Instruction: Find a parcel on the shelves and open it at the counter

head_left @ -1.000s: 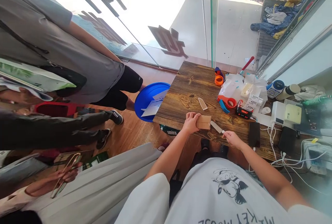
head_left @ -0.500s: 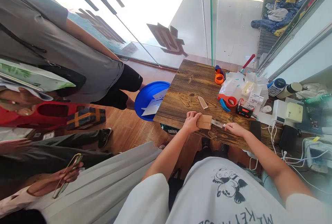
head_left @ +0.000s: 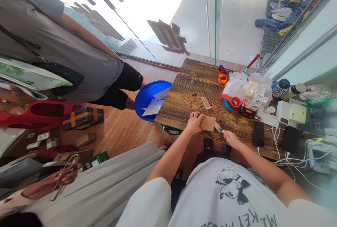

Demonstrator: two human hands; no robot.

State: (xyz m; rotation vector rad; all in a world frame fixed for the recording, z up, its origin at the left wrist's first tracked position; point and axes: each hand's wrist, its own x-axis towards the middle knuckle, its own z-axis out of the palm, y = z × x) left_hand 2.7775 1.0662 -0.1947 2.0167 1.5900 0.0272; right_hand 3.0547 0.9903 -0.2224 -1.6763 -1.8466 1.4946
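My left hand (head_left: 195, 123) is closed over the left end of a small brown cardboard box (head_left: 210, 123) at the table's near edge. In my right hand (head_left: 232, 138) is a knife (head_left: 219, 127) with a shiny blade, gripped by its pale handle. The blade slants up and left, its tip at the box's right end; whether it has gone into the cardboard I cannot tell. Beyond the box a pointed light-brown piece (head_left: 206, 103), probably a knife sheath, lies on the wooden table (head_left: 188, 90).
At the table's right stand an orange-and-blue tape dispenser (head_left: 230, 102), a label printer (head_left: 249, 109), plastic bags (head_left: 235, 83), phones (head_left: 258, 134) and tangled cables (head_left: 286, 160). Left of the table is a blue bin (head_left: 142, 102). A person in grey (head_left: 97, 67) stands left; another person's hand (head_left: 65, 178) holds a phone.
My right hand has moved left and slightly down, and the knife has turned to a steeper slant against the box's end. My left hand and the box have barely moved.
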